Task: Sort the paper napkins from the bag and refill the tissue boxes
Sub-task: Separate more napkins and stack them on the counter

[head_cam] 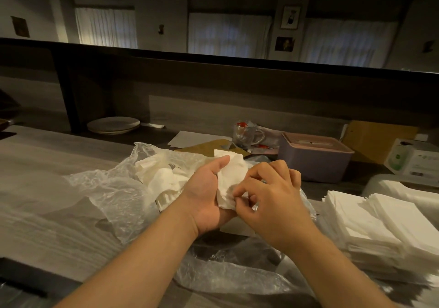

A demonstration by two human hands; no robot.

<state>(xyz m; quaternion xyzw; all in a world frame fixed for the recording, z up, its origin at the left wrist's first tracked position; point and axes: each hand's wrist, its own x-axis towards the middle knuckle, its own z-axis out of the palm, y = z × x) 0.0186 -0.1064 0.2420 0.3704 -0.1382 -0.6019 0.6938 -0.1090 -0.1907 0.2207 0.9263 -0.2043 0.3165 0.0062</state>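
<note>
Left hand [204,193] cups napkin [231,179], right hand [268,196] pinches it — bag [114,189] beneath, tissue box [316,158] behind.

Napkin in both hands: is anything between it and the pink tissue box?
Nothing visible blocks it. The napkin, held by the left hand and pinched by the right hand, sits nearer than the tissue box, with open air between.

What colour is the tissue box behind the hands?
The tissue box is pale purple with a pinkish lid, seen in the head view.
</note>
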